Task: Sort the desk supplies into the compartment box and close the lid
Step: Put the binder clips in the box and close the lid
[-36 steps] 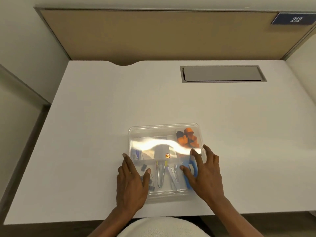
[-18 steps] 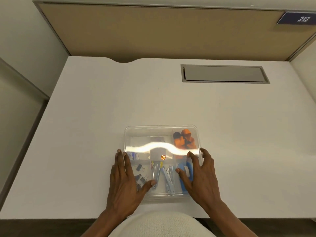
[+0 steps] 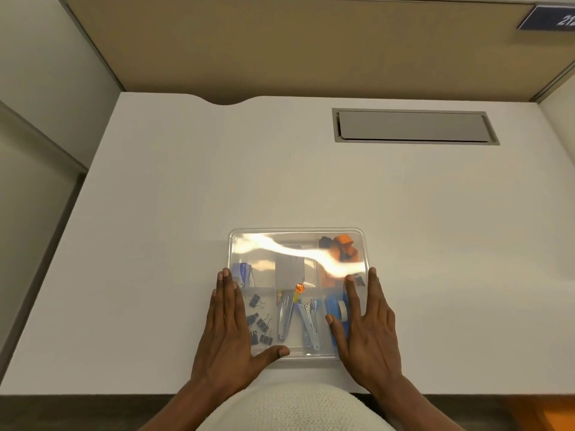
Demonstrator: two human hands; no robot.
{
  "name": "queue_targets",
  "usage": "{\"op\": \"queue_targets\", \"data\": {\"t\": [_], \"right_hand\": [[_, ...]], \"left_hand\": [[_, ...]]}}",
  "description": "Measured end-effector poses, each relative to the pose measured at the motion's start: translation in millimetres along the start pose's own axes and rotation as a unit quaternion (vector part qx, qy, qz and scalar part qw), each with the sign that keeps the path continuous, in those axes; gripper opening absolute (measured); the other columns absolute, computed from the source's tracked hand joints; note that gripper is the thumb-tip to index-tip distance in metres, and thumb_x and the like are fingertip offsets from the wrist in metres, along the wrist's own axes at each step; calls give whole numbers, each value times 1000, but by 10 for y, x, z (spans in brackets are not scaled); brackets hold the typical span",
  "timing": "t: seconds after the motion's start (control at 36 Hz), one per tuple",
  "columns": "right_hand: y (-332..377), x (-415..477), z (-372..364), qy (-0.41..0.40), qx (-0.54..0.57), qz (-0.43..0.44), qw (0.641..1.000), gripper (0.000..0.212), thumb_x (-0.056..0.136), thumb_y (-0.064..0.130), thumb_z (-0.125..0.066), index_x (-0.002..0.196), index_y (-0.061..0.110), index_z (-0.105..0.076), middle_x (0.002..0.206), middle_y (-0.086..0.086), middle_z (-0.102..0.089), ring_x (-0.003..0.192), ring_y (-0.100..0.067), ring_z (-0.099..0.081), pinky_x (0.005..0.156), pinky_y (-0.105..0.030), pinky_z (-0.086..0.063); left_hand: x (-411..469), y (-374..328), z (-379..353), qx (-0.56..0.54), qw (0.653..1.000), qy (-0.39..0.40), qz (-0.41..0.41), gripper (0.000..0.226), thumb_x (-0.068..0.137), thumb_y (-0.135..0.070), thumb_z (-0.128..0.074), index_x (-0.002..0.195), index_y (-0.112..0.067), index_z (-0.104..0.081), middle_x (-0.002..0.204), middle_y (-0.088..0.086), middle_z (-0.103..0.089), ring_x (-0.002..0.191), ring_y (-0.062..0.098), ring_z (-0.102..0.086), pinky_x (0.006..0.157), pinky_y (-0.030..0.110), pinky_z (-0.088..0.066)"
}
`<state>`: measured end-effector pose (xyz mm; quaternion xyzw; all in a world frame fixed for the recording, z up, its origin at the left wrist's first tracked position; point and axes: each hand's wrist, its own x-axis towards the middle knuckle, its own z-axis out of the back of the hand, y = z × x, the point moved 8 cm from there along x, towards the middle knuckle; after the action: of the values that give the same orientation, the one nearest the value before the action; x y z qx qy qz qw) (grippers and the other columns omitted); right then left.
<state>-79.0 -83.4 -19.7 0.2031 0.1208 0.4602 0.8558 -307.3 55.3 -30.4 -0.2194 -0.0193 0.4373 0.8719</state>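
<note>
A clear plastic compartment box lies on the white desk near its front edge, with its transparent lid down over it. Through the lid I see black binder clips, metal staplers or clips, a blue tape dispenser, orange and black pieces and a blue packet. My left hand rests flat on the lid's left side, fingers together, thumb spread along the front edge. My right hand rests flat on the lid's right side, fingers apart.
The white desk runs wide around the box. A grey cable hatch is set into the far right of the desk. A tan partition panel stands behind. The desk's front edge is just below my wrists.
Both hands have slid outward toward the box's left and right edges and flattened on the lid. The view has shifted slightly.
</note>
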Motion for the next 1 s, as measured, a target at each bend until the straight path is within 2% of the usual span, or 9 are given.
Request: {"op": "queue_targets", "data": {"t": [0.22,0.31,0.44,0.5,0.56,0.61,0.72,0.83,1.0], "right_hand": [[21,27,-8,18,-33,11,999,82,96,65,-39,162,28,-6,170,-7,9,158,-27,-1,118,-58,-31],[3,25,-31,28,-55,7,998,81,97,65,-37,162,29,-5,170,-8,10,157,-29,0,119,-59,-29],[-27,-1,-67,25,-59,1,998,82,97,65,-37,162,28,-4,170,-10,10,157,-29,-2,119,-60,-28],[-31,-12,-80,24,-66,-5,998,81,97,66,-35,162,28,-4,170,-9,10,157,-29,-1,120,-60,-27],[-30,-15,-88,26,-76,-7,997,82,96,67,-33,162,28,-3,170,-9,10,157,-28,1,120,-59,-25],[-27,-13,-86,27,-79,-9,996,82,96,68,-32,162,28,-3,170,-9,10,157,-28,2,121,-59,-24],[-14,-9,-81,27,-80,-12,996,82,96,69,-30,162,27,-4,170,-10,10,157,-29,3,120,-60,-26],[-8,0,-82,24,-68,-12,997,83,96,68,-34,162,27,-4,170,-9,9,158,-28,3,120,-59,-26],[-21,-8,-95,20,-70,-9,997,82,96,68,-33,162,27,-6,170,-10,8,158,-28,2,120,-59,-27]], "left_hand": [[6,19,-40,0,1000,2,10,152,65,-102,-49,164,-3,8,175,13,14,163,30,6,127,48,-19],[5,24,-50,27,1000,10,1,151,65,-104,-44,164,-2,7,175,15,13,163,32,6,132,47,-11],[118,-9,46,79,997,19,-8,153,60,-108,-38,165,-2,-6,175,19,3,163,34,1,129,58,0],[204,-29,103,37,999,8,-4,151,60,-108,-40,166,-8,1,175,16,6,163,31,5,129,54,2],[306,-50,159,-16,1000,-7,-4,149,61,-107,-42,164,-18,20,175,10,17,162,25,14,131,47,4],[426,-51,197,-30,999,-14,-14,146,64,-105,-43,161,-23,28,173,6,24,162,22,18,132,45,4],[588,-5,165,0,999,-8,-34,147,67,-103,-44,164,-11,16,173,11,22,162,27,16,132,48,-1],[615,54,91,9,999,-3,-39,150,65,-104,-46,165,-9,14,174,12,19,162,29,14,132,53,-6],[603,11,108,46,998,1,-39,152,63,-106,-42,164,-7,13,173,14,20,162,30,15,132,49,0]]}}
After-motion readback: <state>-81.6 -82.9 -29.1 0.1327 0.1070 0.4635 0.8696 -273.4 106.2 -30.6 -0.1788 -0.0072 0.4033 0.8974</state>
